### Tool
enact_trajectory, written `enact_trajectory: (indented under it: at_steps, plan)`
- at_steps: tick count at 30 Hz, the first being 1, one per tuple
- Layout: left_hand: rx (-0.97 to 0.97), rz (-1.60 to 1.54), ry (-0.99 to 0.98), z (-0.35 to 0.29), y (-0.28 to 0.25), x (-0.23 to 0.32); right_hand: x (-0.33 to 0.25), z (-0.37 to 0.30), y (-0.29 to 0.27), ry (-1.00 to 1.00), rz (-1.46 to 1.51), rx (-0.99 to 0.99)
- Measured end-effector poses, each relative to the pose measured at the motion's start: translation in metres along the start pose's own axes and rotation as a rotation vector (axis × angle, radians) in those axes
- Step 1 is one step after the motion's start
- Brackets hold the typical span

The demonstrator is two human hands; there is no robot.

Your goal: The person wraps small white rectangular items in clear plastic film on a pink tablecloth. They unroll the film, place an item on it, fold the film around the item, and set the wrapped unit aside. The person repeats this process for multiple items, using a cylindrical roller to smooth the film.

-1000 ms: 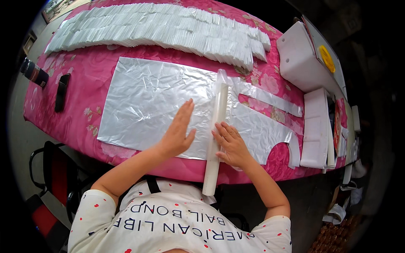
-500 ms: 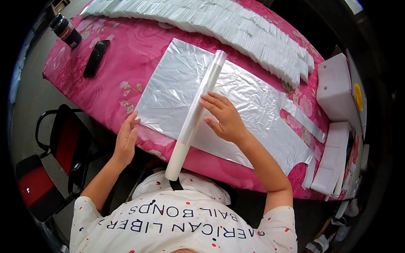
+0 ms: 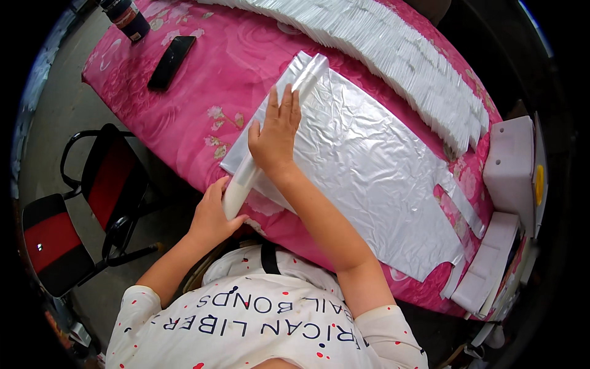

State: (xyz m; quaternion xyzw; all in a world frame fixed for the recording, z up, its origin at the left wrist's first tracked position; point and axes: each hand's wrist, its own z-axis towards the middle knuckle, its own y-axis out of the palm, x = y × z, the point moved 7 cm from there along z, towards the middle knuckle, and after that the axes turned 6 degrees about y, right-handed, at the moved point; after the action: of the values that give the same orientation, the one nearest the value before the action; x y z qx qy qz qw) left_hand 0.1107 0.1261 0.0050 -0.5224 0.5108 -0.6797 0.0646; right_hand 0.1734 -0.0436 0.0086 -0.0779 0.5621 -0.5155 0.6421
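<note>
Left hand [image 3: 212, 218]: cupped at the near end of the roll [image 3: 236, 197], fingers along its left side, thumb by the end; we cannot tell whether it is clamped there.
Right hand [image 3: 276, 138]: we see it laid over the roll's middle, palm down, fingers straight and close together, thumb apart, not wrapped around it.
Roll: pale and slim, it slants from near left to far right across the left part of the silvery plastic sheet [image 3: 362, 166], its near end beyond the sheet's edge.
Plastic sheet: we see it spread flat and wrinkled on the pink flowered tablecloth [image 3: 196, 132], strap-like strips at its right end.
White stack [image 3: 393, 52]: many thin folded pieces in a long curved row, on the far side.
Far left: a black phone [image 3: 172, 63] and, beyond it, a dark jar [image 3: 129, 19].
Right end: we make out a white box [image 3: 510, 150].
Near left: a red-and-black chair [image 3: 58, 234].
</note>
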Motion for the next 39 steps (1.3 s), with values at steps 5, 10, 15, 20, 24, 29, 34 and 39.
enact_trajectory:
  at_steps: [5, 10, 15, 20, 24, 29, 34, 39]
  plan:
    - [-0.367, -1.241, -0.274, -0.013, 0.026, 0.003, 0.025, -0.009, -0.010, 0.606, 1.031, -0.106]
    - [-0.658, -1.666, -0.273, -0.006, 0.033, 0.047, 0.030, -0.012, -0.048, 0.796, 1.584, -0.255]
    - [-0.569, -1.002, -0.251, 0.008, 0.043, 0.064, 0.045, -0.017, -0.082, 0.732, 1.404, -0.130]
    - [-0.885, -1.572, -0.252, -0.005, 0.061, 0.097, 0.040, -0.039, -0.101, 0.671, 1.781, -0.191]
    - [-0.956, -1.646, -0.263, -0.012, 0.073, 0.101, 0.043, -0.052, -0.116, 0.675, 1.758, -0.136]
    - [-0.993, -1.636, -0.258, -0.015, 0.084, 0.101, 0.048, -0.068, -0.117, 0.747, 1.702, -0.093]
    - [-0.843, -1.274, -0.215, 0.001, 0.084, 0.095, 0.070, -0.083, -0.112, 0.881, 1.603, -0.017]
    - [-0.561, -0.978, -0.277, 0.013, 0.093, 0.083, 0.081, -0.105, -0.098, 0.937, 1.376, 0.017]
